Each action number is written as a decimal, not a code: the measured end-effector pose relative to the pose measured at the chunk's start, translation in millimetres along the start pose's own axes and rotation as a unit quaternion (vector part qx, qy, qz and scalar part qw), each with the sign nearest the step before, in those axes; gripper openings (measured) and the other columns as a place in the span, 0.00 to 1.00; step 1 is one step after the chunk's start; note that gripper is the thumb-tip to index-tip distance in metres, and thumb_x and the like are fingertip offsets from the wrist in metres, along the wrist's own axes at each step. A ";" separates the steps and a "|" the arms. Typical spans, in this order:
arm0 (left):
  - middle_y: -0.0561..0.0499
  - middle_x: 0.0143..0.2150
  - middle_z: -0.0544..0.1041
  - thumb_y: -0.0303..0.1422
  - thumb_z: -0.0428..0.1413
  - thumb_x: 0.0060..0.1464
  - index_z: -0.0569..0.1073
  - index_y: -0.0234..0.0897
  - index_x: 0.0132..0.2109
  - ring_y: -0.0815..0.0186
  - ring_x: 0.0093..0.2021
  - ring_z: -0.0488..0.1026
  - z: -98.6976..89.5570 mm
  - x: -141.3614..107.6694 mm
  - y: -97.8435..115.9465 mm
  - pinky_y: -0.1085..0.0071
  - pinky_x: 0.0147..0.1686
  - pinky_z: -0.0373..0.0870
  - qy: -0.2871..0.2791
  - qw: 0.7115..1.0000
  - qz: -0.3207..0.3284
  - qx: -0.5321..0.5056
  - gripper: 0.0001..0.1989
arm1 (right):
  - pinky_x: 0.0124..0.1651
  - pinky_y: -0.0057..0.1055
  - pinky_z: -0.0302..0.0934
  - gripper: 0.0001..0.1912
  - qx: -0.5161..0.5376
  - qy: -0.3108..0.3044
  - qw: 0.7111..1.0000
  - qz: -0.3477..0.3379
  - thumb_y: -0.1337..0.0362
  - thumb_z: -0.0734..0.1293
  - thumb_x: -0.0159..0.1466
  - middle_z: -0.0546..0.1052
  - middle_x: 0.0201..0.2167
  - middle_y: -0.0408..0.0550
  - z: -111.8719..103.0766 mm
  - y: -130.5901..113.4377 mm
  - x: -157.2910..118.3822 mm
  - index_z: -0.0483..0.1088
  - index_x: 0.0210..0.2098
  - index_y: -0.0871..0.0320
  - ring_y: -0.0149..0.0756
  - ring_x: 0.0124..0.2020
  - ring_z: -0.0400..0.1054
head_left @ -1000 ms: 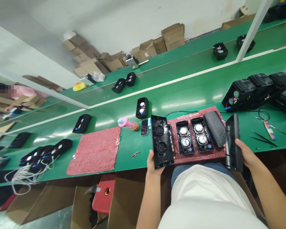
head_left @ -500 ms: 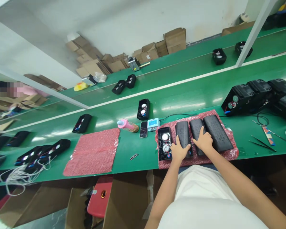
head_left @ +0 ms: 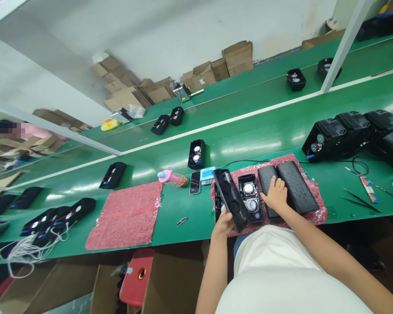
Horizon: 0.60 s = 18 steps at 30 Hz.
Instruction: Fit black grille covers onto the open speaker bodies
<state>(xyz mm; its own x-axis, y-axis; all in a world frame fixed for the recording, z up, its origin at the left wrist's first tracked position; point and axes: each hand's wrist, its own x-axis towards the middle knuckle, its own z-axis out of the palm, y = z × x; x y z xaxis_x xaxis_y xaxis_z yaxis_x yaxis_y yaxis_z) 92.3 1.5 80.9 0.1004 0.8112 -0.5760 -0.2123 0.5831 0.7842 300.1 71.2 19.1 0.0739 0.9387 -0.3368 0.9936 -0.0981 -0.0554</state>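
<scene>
Watching from the head view, I see the left hand [head_left: 223,223] gripping a black cover [head_left: 231,196] near its lower end, thumb along the near side, holding it aslant over the left part of the pink bubble wrap [head_left: 288,158]. A half-hidden box [head_left: 218,205] lies beneath the cover; mid-wrap sits an open box [head_left: 250,178] with round speakers [head_left: 249,189] and a red wire. The right hand [head_left: 275,194] rests, fingers spread and gripping nothing, on a closed box [head_left: 267,173] right of the wrap's middle; whether it presses down, I can't tell. To handle that cover well, I'd grip it nearer its middle for balance, keep its edge off the speakers and the wire, and square it with the walls before any contact. A light, flat right palm should spare the boxes from sliding on the wrap.
</scene>
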 end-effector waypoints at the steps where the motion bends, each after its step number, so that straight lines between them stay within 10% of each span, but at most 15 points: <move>1: 0.39 0.50 0.75 0.55 0.66 0.25 0.71 0.33 0.51 0.43 0.54 0.69 -2.7 1.1 1.3 0.46 0.56 0.62 0.000 1.000 0.008 0.028 0.46 | 0.55 0.44 0.54 0.46 -0.001 0.003 1.000 -0.006 0.46 0.67 0.59 0.54 0.61 0.67 1.3 0.4 1.3 0.47 0.64 0.69 0.54 0.60 0.51; 6: 0.44 0.62 0.64 0.22 0.65 0.33 0.68 0.39 0.58 0.48 0.66 0.52 -17.0 15.7 30.9 0.47 0.66 0.40 -0.021 0.960 0.101 0.261 0.39 | 0.61 0.46 0.48 0.44 0.006 0.005 1.000 -0.022 0.45 0.66 0.60 0.52 0.63 0.64 8.9 8.1 1.3 0.48 0.64 0.67 0.52 0.63 0.47; 11: 0.48 0.67 0.58 0.16 0.47 0.54 0.64 0.51 0.61 0.55 0.68 0.48 -10.0 58.7 50.8 0.42 0.64 0.41 -0.173 0.652 0.223 0.704 0.33 | 0.61 0.47 0.49 0.44 0.020 0.011 0.999 -0.024 0.46 0.66 0.60 0.52 0.64 0.65 14.4 10.4 -0.6 0.49 0.64 0.68 0.53 0.63 0.48; 18: 0.56 0.70 0.49 0.21 0.48 0.58 0.69 0.60 0.56 0.56 0.70 0.39 6.7 112.0 49.7 0.47 0.65 0.34 -0.115 0.649 0.182 0.730 0.27 | 0.61 0.49 0.49 0.40 0.046 0.023 0.998 -0.022 0.47 0.65 0.62 0.52 0.64 0.62 15.0 12.9 -4.9 0.50 0.64 0.65 0.53 0.63 0.48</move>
<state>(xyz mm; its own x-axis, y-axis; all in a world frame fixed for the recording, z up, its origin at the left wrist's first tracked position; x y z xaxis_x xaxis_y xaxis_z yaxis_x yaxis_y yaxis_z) 99.5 121.7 56.9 0.4801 0.7934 -0.3742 0.8672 -0.3649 0.3389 311.3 60.3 5.9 0.0366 0.9566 -0.2892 0.9843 -0.0845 -0.1551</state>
